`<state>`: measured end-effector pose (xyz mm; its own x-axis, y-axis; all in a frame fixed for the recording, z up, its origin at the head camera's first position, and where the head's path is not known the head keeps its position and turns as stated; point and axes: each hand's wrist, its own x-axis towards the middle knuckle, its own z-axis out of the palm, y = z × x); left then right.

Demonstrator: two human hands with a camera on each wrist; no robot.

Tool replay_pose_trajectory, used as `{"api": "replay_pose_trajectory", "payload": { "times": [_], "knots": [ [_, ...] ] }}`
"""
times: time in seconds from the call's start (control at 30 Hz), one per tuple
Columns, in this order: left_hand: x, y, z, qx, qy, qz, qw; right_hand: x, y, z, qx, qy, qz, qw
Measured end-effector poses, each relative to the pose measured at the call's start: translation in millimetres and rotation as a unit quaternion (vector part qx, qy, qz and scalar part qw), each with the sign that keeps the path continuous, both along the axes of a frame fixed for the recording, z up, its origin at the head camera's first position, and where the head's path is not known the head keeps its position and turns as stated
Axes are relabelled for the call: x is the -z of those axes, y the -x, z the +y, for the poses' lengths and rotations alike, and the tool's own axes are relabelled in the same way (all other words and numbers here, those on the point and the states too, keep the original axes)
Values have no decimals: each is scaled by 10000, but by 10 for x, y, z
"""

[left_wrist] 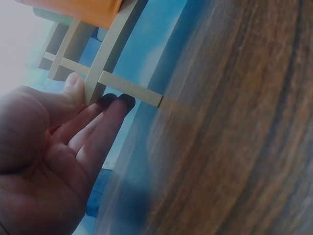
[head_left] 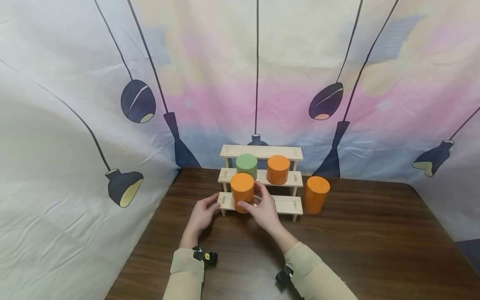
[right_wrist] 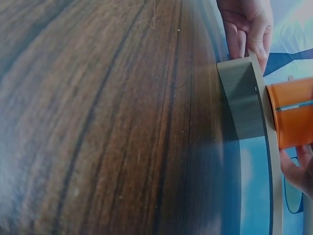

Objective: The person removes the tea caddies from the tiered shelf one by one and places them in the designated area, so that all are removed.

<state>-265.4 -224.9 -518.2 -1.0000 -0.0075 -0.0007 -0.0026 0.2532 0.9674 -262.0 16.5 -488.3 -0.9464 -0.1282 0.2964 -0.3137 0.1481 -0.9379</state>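
Note:
A three-step wooden display rack [head_left: 286, 205] stands on the table. My left hand [head_left: 201, 214] pinches the left end of its lowest step; in the left wrist view the thumb lies over the board [left_wrist: 110, 54] and fingertips are beneath it. My right hand [head_left: 265, 208] holds a tall orange canister [head_left: 242, 191] upright on that step, thumb at the front and fingers around its right side. In the right wrist view the canister's base [right_wrist: 288, 115] meets the board. A green canister [head_left: 246, 163] and a shorter orange canister [head_left: 278, 170] sit on the middle step.
Another tall orange canister [head_left: 316, 195] stands on the table just right of the rack. The dark wooden table [head_left: 375, 237] extends to both sides. A printed cloth [head_left: 225, 62] with lamp drawings hangs close behind the rack. Each wrist wears a small black camera [head_left: 210, 257].

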Motion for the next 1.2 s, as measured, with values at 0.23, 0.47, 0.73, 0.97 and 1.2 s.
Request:
{"api": "replay_pose_trajectory", "payload": {
  "times": [0.23, 0.47, 0.73, 0.97, 1.2],
  "knots": [
    [10, -9, 1, -6, -14, 17, 10000, 12, 8, 8, 76, -128, -9, 9999],
    [8, -16, 3, -6, -22, 17, 10000, 10, 4, 7, 106, -134, 52, 9998],
    [0, -12, 8, -24, -7, 30, 10000, 16, 10, 11, 130, -74, 25, 9999],
    [13, 5, 14, -43, -60, -45, 10000, 9, -31, 74, 18, 262, -76, 9996],
    [24, 11, 5, 1, -136, -25, 9999, -39, -125, 242, -128, 683, -360, 9969]
  ]
}}
